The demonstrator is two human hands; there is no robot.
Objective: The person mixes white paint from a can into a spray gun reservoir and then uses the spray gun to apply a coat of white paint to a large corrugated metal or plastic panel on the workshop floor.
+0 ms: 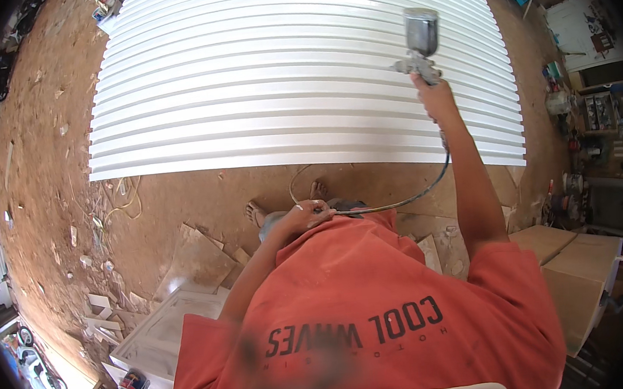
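Note:
My right hand point(433, 98) is wrapped round the handle of a spray gun point(417, 65), which has a metal paint cup on top. The arm reaches out over the right part of a wide white ribbed panel point(267, 109), and the gun is held above its surface. From the gun's handle an air hose point(408, 199) loops down and back toward my waist. There my left hand point(307, 215) is closed round the hose, close to my body. Part of the hose beyond that hand curves over the ground near my feet.
Brown dirt ground point(51, 180) strewn with scraps lies to the left. A pale box-like cabinet point(168, 333) stands at lower left, cardboard boxes point(576, 260) at lower right. Shelves with tools point(600, 110) line the right side. A motorcycle point(41, 366) shows at far lower left.

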